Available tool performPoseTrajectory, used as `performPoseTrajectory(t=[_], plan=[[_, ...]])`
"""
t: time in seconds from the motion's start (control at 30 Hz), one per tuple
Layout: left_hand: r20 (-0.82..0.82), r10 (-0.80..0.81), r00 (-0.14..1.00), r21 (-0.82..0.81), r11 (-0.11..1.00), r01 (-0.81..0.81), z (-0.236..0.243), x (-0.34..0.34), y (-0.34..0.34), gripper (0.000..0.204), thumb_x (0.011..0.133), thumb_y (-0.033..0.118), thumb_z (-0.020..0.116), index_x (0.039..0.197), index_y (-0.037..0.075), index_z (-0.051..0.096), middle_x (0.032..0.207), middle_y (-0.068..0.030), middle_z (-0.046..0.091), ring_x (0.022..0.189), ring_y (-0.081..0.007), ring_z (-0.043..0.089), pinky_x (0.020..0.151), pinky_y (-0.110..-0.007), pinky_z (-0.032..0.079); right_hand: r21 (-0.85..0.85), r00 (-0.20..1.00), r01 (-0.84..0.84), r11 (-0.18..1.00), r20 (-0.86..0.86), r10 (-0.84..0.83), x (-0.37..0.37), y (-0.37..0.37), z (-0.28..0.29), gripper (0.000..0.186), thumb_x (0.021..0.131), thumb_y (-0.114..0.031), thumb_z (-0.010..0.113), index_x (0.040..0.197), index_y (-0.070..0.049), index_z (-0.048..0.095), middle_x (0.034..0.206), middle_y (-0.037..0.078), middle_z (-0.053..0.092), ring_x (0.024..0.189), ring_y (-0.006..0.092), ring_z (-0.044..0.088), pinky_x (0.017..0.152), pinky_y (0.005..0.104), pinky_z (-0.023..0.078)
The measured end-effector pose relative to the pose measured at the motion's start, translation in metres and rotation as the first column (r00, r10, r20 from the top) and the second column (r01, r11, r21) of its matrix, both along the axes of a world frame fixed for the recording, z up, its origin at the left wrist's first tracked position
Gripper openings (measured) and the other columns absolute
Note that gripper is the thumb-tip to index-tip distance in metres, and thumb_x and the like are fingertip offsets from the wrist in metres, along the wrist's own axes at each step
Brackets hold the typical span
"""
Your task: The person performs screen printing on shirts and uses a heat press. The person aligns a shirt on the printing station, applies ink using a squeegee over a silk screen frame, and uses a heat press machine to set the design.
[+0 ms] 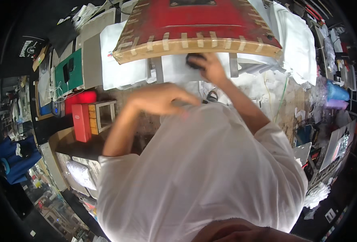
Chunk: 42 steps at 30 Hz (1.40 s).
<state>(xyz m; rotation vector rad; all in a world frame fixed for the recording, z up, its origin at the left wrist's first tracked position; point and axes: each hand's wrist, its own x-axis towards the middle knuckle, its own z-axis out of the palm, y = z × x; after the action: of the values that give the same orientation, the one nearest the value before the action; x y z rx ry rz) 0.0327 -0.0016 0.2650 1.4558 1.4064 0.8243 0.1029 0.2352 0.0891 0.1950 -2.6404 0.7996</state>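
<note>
My right hand (pixel 212 68) is closed on a small dark object (pixel 194 61) just below the front edge of a large red screen-like frame (pixel 194 18) with a tan, taped border. Behind that hand, white sheets (pixel 170 68) lie on the bench under the raised frame. My left hand (pixel 164 99) is blurred by motion in front of my white shirt, left of my right hand and lower in the view; I cannot make out whether it holds anything.
At left are a green board (pixel 67 70) with cables, a red box (pixel 81 123) and a small wooden stand (pixel 100 117). White scraps (pixel 251 88) cover floor below the bench. A stack of white sheets (pixel 297 44) and cluttered shelving (pixel 335 52) stand at right.
</note>
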Motion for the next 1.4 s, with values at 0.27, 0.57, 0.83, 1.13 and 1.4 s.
performPoseTrajectory(t=[0.27,0.57,0.83,1.13,1.4], plan=[[-0.564,0.327,0.758,-0.065,0.898,-0.436,-0.170,0.021,0.020,0.063,0.082,0.030,0.075,0.139,0.011,0.055,0.156,-0.0177,0.034,0.142,-0.0388,0.031,0.117,-0.043,0.030,0.250,0.958,0.285,0.925,-0.048,-0.283,-0.086,-0.036,-0.042,0.037,0.089,-0.040,0.065,0.116,-0.016,0.070,0.115,0.016,0.066,0.109,0.0359,0.061,0.094,0.0496,0.047],[-0.504,0.300,0.810,-0.100,0.911,-0.400,-0.187,0.014,0.018,0.076,0.080,0.036,0.076,0.144,0.007,0.047,0.155,-0.0196,0.034,0.143,-0.0387,0.030,0.119,-0.044,0.027,0.137,0.939,0.314,0.940,0.105,-0.329,-0.066,0.032,-0.049,0.022,0.079,-0.026,0.074,0.098,-0.015,0.076,0.096,0.014,0.071,0.096,0.0341,0.066,0.081,0.0469,0.054],[-0.467,0.267,0.843,-0.135,0.921,-0.366,-0.184,0.005,0.026,0.072,0.080,0.038,0.077,0.139,0.005,0.052,0.155,-0.0186,0.035,0.142,-0.0394,0.030,0.116,-0.045,0.032,0.204,0.883,0.337,0.919,0.269,-0.383,-0.099,-0.013,-0.047,0.018,0.078,-0.022,0.074,0.093,-0.013,0.074,0.107,0.012,0.068,0.106,0.0376,0.060,0.084,0.0477,0.054],[-0.458,0.202,0.866,-0.178,0.933,-0.312,-0.187,-0.008,0.020,0.078,0.079,0.041,0.078,0.141,0.003,0.048,0.155,-0.0205,0.034,0.141,-0.0415,0.030,0.116,-0.045,0.030,0.306,0.956,0.122,0.944,0.221,-0.195,-0.123,-0.048,-0.034,0.017,0.075,-0.022,0.074,0.090,-0.015,0.077,0.113,0.014,0.066,0.112,0.0371,0.057,0.087,0.0453,0.055],[-0.438,0.255,0.862,-0.122,0.933,-0.338,-0.196,-0.004,0.020,0.077,0.082,0.047,0.075,0.138,0.001,0.049,0.154,-0.0216,0.035,0.139,-0.0441,0.031,0.117,-0.046,0.027,0.300,0.946,0.167,0.939,0.221,-0.239,-0.186,-0.045,-0.032,0.018,0.077,-0.026,0.076,0.093,-0.018,0.076,0.110,0.009,0.066,0.107,0.0350,0.059,0.086,0.0430,0.057]])
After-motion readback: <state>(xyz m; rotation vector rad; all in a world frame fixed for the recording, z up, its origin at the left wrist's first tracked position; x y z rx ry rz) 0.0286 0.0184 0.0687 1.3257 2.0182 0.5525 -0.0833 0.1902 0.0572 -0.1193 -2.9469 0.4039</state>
